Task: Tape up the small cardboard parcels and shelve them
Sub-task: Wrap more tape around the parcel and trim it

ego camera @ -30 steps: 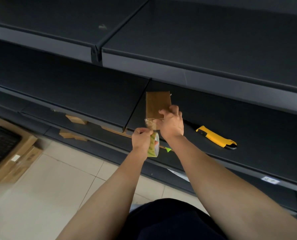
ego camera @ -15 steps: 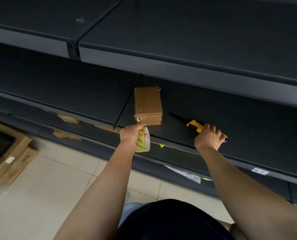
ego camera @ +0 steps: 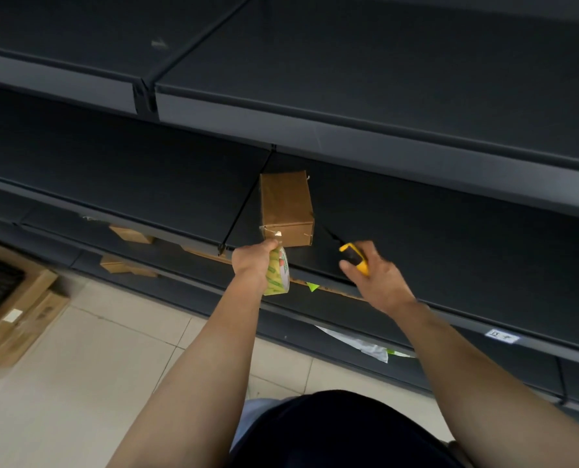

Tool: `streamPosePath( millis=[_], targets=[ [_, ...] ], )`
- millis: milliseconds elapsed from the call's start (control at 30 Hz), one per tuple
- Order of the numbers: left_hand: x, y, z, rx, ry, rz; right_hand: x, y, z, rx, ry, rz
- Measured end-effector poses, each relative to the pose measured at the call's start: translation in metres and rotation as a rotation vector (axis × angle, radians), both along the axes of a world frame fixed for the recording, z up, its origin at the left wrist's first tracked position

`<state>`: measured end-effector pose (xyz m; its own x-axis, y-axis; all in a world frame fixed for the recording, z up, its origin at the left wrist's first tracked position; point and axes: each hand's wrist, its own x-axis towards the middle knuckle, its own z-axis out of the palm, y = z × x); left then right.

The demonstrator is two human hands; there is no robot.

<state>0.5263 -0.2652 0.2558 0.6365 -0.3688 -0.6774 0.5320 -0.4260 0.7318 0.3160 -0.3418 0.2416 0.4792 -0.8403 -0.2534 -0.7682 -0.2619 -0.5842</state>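
A small brown cardboard parcel (ego camera: 286, 207) lies on the dark middle shelf (ego camera: 450, 231), with clear tape across its near end. My left hand (ego camera: 252, 261) grips a roll of tape (ego camera: 278, 273) just below the parcel's near left corner, and a strip of tape runs from the roll up to the box. My right hand (ego camera: 372, 275) holds a yellow utility knife (ego camera: 355, 258) to the right of the parcel, its dark blade end pointing toward the box.
Folded cardboard pieces (ego camera: 131, 233) lie on the lower shelves at left. A large flat carton (ego camera: 18, 315) sits on the tiled floor at far left. White paper (ego camera: 359, 346) sticks out under the shelf. The upper shelf edge (ego camera: 315, 133) overhangs the parcel.
My right hand left the parcel, reached right to the knife on the shelf, picked it up and brought it back toward the box. The left hand kept the tape roll by the parcel.
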Motion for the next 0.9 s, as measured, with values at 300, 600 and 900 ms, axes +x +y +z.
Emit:
streamPosePath(
  millis=[300, 600, 900],
  targets=[
    [0.011, 0.004, 0.005, 0.035, -0.100, -0.078, 0.040, -0.011, 0.010, -0.087, 0.266, 0.243],
    [0.019, 0.002, 0.005, 0.067, -0.129, -0.138, 0.071, -0.013, 0.012, -0.042, 0.346, 0.226],
    [0.025, -0.005, 0.008, 0.132, -0.143, -0.148, 0.076, -0.017, 0.011, 0.020, 0.353, 0.182]
  ],
)
